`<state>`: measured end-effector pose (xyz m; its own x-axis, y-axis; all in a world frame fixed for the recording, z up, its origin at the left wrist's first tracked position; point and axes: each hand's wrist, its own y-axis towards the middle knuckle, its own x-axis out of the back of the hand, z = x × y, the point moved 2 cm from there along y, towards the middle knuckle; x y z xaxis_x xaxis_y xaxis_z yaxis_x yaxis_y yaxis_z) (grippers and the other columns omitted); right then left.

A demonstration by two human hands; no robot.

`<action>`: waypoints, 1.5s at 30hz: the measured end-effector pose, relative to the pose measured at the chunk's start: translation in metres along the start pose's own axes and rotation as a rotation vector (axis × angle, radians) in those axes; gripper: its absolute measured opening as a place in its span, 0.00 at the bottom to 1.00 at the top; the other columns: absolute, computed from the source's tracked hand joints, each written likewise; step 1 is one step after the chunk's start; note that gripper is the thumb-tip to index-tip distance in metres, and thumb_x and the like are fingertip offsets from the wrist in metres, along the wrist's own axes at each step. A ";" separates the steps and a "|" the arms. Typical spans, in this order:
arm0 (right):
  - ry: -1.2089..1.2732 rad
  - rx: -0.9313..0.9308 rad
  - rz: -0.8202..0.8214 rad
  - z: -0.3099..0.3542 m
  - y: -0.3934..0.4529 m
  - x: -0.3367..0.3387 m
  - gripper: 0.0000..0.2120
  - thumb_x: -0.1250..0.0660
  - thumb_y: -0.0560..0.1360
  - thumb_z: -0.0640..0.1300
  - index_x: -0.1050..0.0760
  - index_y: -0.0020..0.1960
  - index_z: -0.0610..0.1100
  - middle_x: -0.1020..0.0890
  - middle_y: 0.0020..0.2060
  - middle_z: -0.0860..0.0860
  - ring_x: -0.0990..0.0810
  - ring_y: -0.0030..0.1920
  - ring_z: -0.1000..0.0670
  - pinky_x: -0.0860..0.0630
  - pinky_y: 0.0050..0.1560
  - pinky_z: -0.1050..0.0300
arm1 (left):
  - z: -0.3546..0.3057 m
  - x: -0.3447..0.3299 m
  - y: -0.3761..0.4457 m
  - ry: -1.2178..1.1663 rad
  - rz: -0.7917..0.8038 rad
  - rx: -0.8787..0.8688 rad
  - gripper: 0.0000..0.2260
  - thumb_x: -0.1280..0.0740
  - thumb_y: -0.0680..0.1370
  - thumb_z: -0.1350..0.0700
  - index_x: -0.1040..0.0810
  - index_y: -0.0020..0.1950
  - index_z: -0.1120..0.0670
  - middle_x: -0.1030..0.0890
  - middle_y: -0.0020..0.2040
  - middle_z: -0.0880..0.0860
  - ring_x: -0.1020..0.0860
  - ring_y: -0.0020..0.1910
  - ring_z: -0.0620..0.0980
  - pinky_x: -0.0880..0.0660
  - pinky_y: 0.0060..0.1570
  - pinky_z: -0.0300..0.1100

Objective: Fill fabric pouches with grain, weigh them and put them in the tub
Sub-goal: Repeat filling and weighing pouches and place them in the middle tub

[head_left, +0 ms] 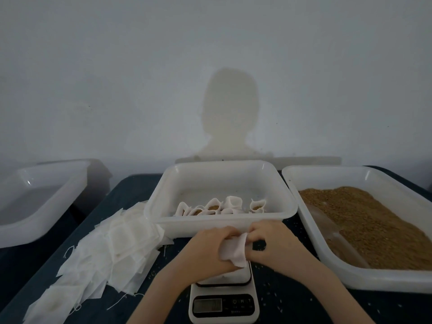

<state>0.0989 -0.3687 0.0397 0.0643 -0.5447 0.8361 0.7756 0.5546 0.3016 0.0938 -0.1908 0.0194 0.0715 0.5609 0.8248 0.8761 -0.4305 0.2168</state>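
Scale [224, 300] sits nearest; above it both hands, left [210, 247] and right [271, 244], pinch an empty pouch [235, 252] open. Next, likely, grain [374, 228] goes in.

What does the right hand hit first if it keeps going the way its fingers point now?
The right hand points left, fingers pinching the fabric pouch above the scale. Going straight on, it would likely meet the left hand, which grips the same pouch from the other side; depth between them is unclear.

Thin white cloth pouch [235, 250] between hands; glossy white plastic tub [222, 220] just beyond; coarse brown grain [364, 220] right of hands.
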 end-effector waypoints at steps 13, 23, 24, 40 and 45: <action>0.179 -0.067 0.020 -0.018 -0.008 0.026 0.04 0.30 0.74 0.50 0.17 0.44 0.52 0.19 0.41 0.61 0.21 0.45 0.60 0.25 0.50 0.65 | -0.002 -0.007 0.005 -0.160 -0.016 0.078 0.16 0.30 0.67 0.37 0.27 0.49 0.43 0.20 0.43 0.44 0.23 0.41 0.42 0.22 0.43 0.40; -0.023 -0.240 0.042 -0.059 -0.022 0.071 0.15 0.30 0.72 0.39 0.22 0.47 0.59 0.29 0.56 0.69 0.32 0.57 0.68 0.39 0.60 0.71 | -0.013 -0.008 0.016 -0.183 -0.017 0.065 0.13 0.29 0.67 0.38 0.29 0.44 0.40 0.21 0.41 0.40 0.23 0.40 0.39 0.27 0.38 0.34; -0.015 -0.276 -0.028 -0.064 -0.024 0.078 0.15 0.31 0.73 0.38 0.23 0.46 0.59 0.27 0.55 0.67 0.30 0.56 0.68 0.36 0.60 0.69 | -0.014 -0.009 0.017 -0.181 -0.010 0.060 0.13 0.29 0.67 0.38 0.29 0.44 0.39 0.21 0.42 0.39 0.24 0.40 0.38 0.29 0.37 0.32; -0.302 -0.897 0.478 -0.169 -0.076 0.093 0.10 0.37 0.77 0.50 0.31 0.55 0.47 0.26 0.44 0.53 0.27 0.37 0.55 0.32 0.33 0.64 | -0.037 -0.030 0.055 -0.056 0.060 0.014 0.13 0.29 0.68 0.38 0.30 0.46 0.39 0.22 0.42 0.39 0.25 0.43 0.33 0.29 0.38 0.29; -0.561 -0.894 0.254 -0.183 -0.086 0.137 0.16 0.38 0.76 0.53 0.29 0.61 0.47 0.25 0.52 0.51 0.24 0.50 0.51 0.25 0.50 0.58 | -0.037 -0.034 0.060 -0.066 0.073 0.022 0.14 0.31 0.66 0.35 0.30 0.44 0.38 0.23 0.42 0.35 0.24 0.42 0.34 0.30 0.37 0.29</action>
<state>0.1559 -0.6057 0.0442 0.1672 0.0122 0.9859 0.9715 -0.1724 -0.1626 0.1262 -0.2621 0.0240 0.1660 0.5740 0.8018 0.8775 -0.4570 0.1455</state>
